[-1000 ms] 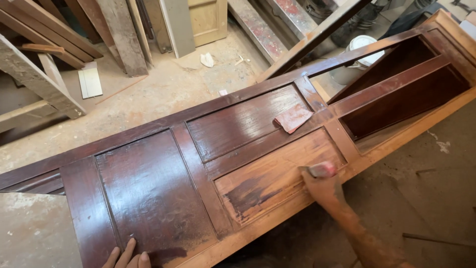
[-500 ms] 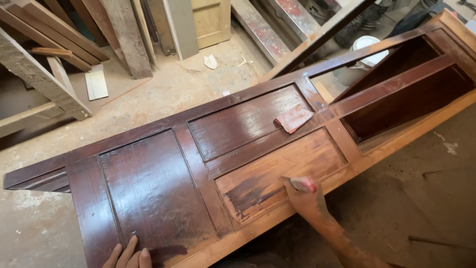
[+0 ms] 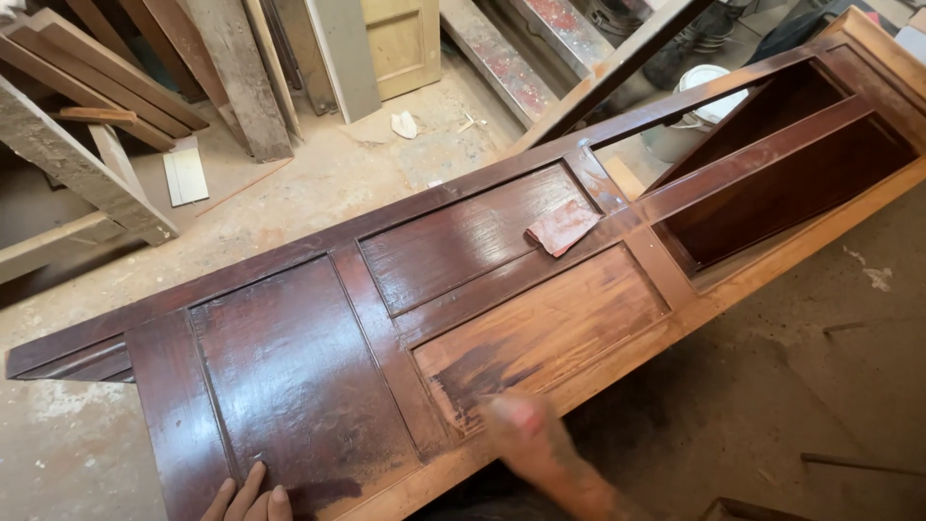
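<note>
A long dark-varnished wooden door (image 3: 289, 367) lies flat in front of me. One panel (image 3: 550, 333) is rubbed down to pale bare wood with a dark patch at its near-left corner. My right hand (image 3: 521, 429), blurred with motion, presses a small reddish sanding piece on that corner. My left hand (image 3: 249, 500) rests with fingers flat on the door's near edge by the big dark panel. A loose reddish sheet of sandpaper (image 3: 560, 228) lies on the rail between the two smaller panels.
Planks and boards (image 3: 145, 87) lean at the back left, a pale door (image 3: 400, 43) stands behind. A white bucket (image 3: 709, 92) shows through the door's open frame at the right. The dusty concrete floor (image 3: 820, 367) surrounds the door.
My right hand has slid left along the bare panel, from its right end to the dark patch at its left corner. The left hand has stayed put.
</note>
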